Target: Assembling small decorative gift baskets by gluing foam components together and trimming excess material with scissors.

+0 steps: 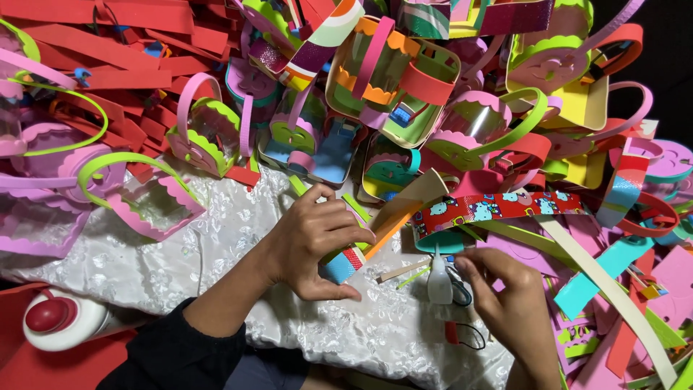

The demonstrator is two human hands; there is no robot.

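— What sits at the far left of the white embroidered cloth (pixel 144 267)?

— I see a white bottle with a red cap (pixel 61 318) lying near the cloth's lower-left corner, on red sheet material. Above it, at the cloth's left edge, a pink scalloped foam basket with a green handle (pixel 148 202) stands just beside a heap of red foam strips (pixel 108 72).

— And my left hand?

— The left hand (pixel 314 242) rests mid-cloth, fingers curled and pinched together on a multicoloured striped foam strip (pixel 345 263); the thumb runs underneath it. The strip's blue-and-red end pokes out below the knuckles, an orange length (pixel 390 231) slanting up to the right.

— The right?

— My right hand (pixel 505 292) hovers near the cloth's lower-right edge, fingers closed around a small white glue nozzle (pixel 439 278), tip pointing up. Just above it lies a red cartoon-printed strip (pixel 498 208), and beyond, along the cloth's far edge, a pile of foam baskets (pixel 404 79).
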